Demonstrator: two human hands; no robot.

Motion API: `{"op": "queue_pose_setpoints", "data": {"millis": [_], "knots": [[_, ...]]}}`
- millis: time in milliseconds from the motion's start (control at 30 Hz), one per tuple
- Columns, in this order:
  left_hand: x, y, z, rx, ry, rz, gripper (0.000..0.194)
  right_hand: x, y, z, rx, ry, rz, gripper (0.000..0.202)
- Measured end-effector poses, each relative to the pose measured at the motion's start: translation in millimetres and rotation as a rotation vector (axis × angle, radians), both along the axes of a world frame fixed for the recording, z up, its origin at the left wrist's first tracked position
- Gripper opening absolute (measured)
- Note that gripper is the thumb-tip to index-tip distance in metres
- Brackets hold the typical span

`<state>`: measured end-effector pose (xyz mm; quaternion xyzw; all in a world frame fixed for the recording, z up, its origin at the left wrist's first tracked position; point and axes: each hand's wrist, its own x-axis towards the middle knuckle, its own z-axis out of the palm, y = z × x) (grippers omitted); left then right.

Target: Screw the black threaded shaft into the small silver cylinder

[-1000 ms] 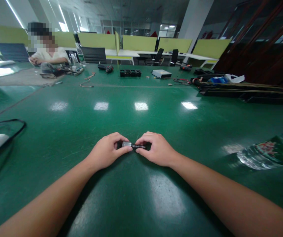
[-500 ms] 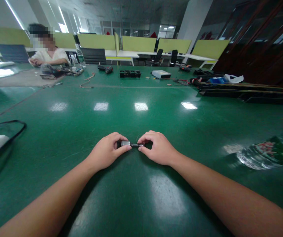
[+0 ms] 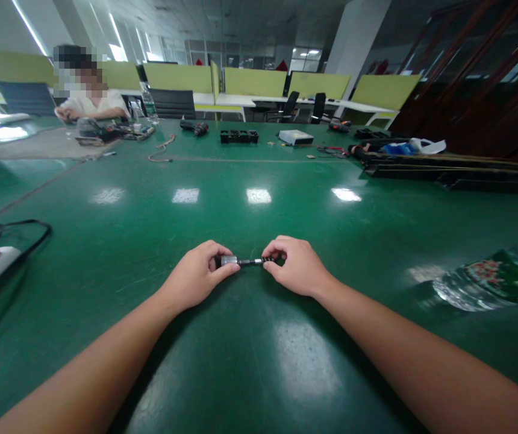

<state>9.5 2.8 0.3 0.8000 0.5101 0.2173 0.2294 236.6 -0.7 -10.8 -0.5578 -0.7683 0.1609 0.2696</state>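
Left hand (image 3: 198, 271) is pinching a silver cylinder (image 3: 229, 260) between thumb and fingers; dark rod (image 3: 247, 262) is sticking out of it toward the right. Right hand (image 3: 297, 265) is pinching a small black coil (image 3: 268, 259) at the rod's far end, thumb below, fingers above. Both parts are lying roughly in one line, low over the green table (image 3: 223, 343), centre front. Coil is mostly hiding in the fingers, so cannot tell if it is still circling the rod tip or just sitting past it. Step in hand is looking like working the coil at the rod's end, on or off; direction is not showing here. Next move is calling for a steady left grip, the coil staying in line with the rod, and a light right pinch, since a springy part could be slipping away. Bottle (image 3: 489, 274) is lying at right, well apart; black strap (image 3: 37, 223) is looping at left. Across the table a person (image 3: 94, 105) is sitting at far left; drill (image 3: 194, 127) and black rack (image 3: 239, 137) are lying along the far side.
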Motion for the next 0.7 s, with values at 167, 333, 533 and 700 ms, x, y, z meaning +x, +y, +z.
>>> {"op": "queue_pose_setpoints", "data": {"millis": [167,333,533,700], "knots": [[-0.2,0.0,1.1,-0.003,0.004,-0.006,0.031,-1.9,-1.1,-0.8,-0.001,0.021,0.036,0.008],[-2.2,0.1,0.1,-0.012,-0.012,-0.065,0.031,-6.3,-4.2,-0.8,0.005,0.071,0.166,0.011],[-3.3,-1.3,-2.6,-0.003,0.000,-0.107,0.031,-12.1,-7.7,-1.1,0.027,0.159,0.321,0.027],[-3.5,-0.9,-2.5,0.008,0.021,-0.112,0.034,-12.0,-6.0,-3.7,0.044,0.121,0.322,0.018]]}}
